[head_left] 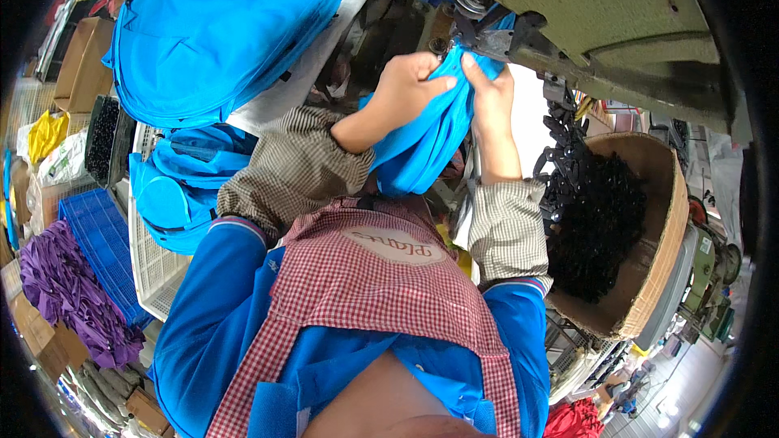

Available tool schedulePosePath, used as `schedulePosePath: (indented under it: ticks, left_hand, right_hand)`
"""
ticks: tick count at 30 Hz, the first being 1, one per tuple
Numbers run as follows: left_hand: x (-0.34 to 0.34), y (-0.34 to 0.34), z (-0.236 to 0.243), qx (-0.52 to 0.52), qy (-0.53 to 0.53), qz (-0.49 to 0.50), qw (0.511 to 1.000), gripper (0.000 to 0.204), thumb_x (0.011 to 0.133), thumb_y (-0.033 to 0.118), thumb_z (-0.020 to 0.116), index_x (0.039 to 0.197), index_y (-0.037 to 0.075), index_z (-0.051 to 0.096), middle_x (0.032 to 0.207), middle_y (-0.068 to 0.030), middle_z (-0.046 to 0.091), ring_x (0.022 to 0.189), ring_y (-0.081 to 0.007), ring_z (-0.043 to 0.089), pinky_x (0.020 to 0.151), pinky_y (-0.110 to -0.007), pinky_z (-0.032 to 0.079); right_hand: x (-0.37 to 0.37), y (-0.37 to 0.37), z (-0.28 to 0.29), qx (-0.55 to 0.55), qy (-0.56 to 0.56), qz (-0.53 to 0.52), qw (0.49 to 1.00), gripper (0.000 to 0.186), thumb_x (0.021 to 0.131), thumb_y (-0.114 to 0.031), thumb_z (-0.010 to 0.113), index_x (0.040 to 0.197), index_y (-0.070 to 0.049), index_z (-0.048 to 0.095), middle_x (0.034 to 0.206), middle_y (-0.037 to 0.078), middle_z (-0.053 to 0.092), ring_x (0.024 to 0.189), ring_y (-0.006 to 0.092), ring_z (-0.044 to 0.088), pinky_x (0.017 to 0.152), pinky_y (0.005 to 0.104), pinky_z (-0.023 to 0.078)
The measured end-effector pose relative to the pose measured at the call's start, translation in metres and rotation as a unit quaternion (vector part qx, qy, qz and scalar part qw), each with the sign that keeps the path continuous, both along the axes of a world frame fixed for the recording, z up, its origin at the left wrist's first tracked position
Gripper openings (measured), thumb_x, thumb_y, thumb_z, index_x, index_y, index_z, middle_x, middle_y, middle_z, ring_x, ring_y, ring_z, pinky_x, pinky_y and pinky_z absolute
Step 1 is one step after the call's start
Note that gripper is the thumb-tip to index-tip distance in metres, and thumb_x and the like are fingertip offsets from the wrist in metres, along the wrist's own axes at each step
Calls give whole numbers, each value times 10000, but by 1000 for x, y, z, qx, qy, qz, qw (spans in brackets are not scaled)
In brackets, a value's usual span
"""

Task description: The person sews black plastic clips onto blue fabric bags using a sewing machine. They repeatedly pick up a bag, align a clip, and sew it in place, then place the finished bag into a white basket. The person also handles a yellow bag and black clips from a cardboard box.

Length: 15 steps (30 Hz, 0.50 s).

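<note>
While the left hand (406, 91) pinches blue cloth (426, 146) with curled fingers, the right hand (492, 97) pinches it alongside, the cloth's upper end at a green machine's (600, 4) metal parts.

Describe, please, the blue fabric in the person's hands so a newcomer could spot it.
Find the big olive-green machine at the upper right. Beside its left end, the blue fabric hangs in folds from the left hand and right hand. Unlike the blue pile at upper left, it is held.
</note>
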State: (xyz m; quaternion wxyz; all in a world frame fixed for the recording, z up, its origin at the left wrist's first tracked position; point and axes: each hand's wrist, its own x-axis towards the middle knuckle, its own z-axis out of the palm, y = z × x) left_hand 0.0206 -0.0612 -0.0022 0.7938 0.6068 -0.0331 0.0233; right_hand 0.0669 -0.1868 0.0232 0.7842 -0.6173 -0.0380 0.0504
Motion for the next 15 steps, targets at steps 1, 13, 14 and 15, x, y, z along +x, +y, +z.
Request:
schedulePosePath:
  ticks: [1,13,14,15]
  left_hand:
    - [8,3,6,-13,36,5,999,119,813,81,610,775,-16,552,719,-27,602,631,-48,534,545,-197,434]
    - [24,14,-13,-95,162,-64,980,145,819,137,619,844,-6,612,776,-39,623,634,-75,563,558,-209,454]
    - [24,14,-19,-117,149,-60,980,146,821,128,615,863,-12,612,772,-37,621,629,-73,559,556,-210,453]
    - [24,14,-15,-110,140,-58,982,143,822,125,613,861,-13,611,774,-37,620,631,-72,559,558,-210,454]
  right_hand:
    - [7,3,-3,-18,-9,13,1000,330,760,-46,635,1063,19,522,984,81,602,853,167,573,800,289,448]
    - [24,6,-8,-58,75,18,995,413,706,-22,683,1083,31,523,1032,118,591,916,203,569,794,325,467]
    - [25,8,-10,-32,70,29,997,415,708,-21,679,1087,34,519,1018,121,595,911,204,571,789,325,469]
    - [25,7,-11,-6,65,38,997,417,711,-20,674,1091,37,514,1005,123,599,906,206,574,784,325,471]
